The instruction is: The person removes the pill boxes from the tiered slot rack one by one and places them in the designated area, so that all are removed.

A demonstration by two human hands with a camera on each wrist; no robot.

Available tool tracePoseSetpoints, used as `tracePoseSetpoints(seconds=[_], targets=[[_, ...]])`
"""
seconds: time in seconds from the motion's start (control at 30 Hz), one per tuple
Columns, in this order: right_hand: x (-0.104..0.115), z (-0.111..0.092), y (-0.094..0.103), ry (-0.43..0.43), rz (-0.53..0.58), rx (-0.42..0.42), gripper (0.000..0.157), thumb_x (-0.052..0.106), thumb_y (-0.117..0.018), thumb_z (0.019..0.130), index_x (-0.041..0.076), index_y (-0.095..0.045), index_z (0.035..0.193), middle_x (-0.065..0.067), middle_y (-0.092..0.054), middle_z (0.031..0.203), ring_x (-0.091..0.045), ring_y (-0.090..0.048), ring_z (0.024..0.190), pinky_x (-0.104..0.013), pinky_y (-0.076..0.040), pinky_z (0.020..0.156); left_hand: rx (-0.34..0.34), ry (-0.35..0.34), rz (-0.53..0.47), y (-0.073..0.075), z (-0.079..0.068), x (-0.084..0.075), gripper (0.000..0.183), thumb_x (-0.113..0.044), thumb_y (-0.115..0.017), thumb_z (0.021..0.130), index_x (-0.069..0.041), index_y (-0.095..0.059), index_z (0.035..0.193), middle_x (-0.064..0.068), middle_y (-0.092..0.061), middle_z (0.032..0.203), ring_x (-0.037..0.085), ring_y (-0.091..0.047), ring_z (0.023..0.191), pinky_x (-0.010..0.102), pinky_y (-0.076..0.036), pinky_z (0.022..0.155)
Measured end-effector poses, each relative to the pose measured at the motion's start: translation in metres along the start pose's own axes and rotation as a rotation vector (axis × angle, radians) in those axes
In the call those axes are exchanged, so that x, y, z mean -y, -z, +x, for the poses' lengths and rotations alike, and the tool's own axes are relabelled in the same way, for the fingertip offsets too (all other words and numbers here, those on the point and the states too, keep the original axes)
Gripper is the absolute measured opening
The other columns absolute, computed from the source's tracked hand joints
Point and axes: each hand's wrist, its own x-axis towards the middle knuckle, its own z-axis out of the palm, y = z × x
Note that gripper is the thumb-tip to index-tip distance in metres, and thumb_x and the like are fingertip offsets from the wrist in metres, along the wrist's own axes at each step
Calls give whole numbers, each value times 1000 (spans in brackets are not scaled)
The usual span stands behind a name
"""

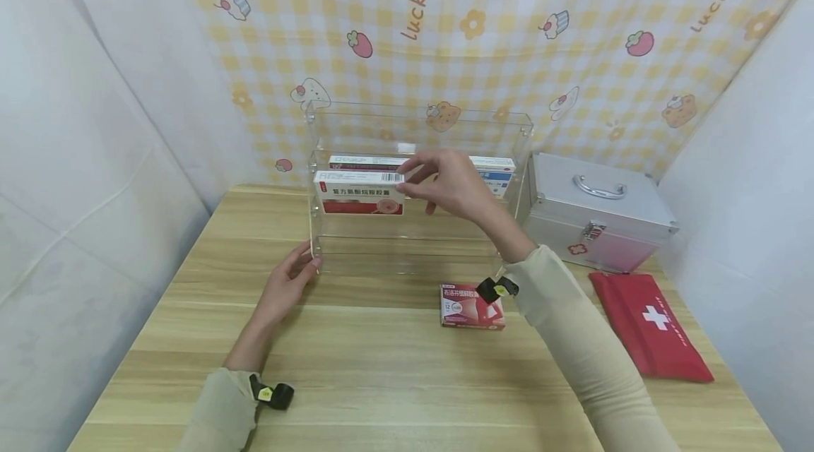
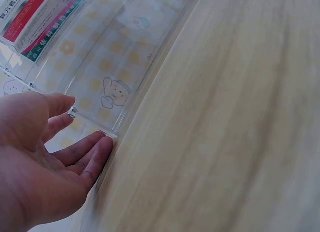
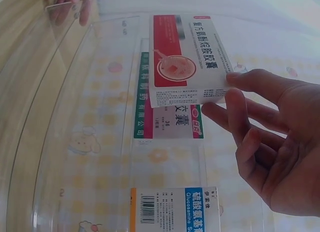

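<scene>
Red-and-white medicine box (image 1: 359, 194) sits near the middle of the head view, pinched at its right end between the thumb and fingers of the right hand (image 1: 448, 180). Its body reaches leftward from that grip, long axis running left to right, roughly in line with the shelves of the clear rack (image 1: 381, 245) behind it, and its printed face looks toward the camera. In the right wrist view it fills the upper middle, overlapping a green-and-pink box (image 3: 170, 127) that stands on the rack just behind it. Whether its lower edge touches a shelf, I cannot tell.

Right is the nearer hand, being already on the box; the left hand (image 1: 286, 286) lies below and to the left of it, with bent fingers at the rack's lower left corner. Whether those fingers clamp the panel or only rest against it is unclear.

A blue-and-white box (image 1: 499, 183) stands at the right of the same shelf, partly behind the right wrist. Below the rack, a pink box (image 1: 464, 311) lies on the wooden table (image 1: 356, 367); a silver case (image 1: 553, 226) and a red pouch (image 1: 651, 328) occupy the right side of the frame.
</scene>
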Motion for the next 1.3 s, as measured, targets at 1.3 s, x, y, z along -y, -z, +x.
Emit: tracePoseSetpoints(seconds=[1.3], targets=[[-11, -13, -4, 11, 99, 114, 18, 27, -78, 86, 24, -73, 103, 4, -73, 90, -27, -65, 52, -33, -47, 41, -11, 0, 8, -1, 0, 1, 52, -31, -54, 102, -17, -40, 151, 22, -51, 140, 37, -53, 121, 49, -46, 98]])
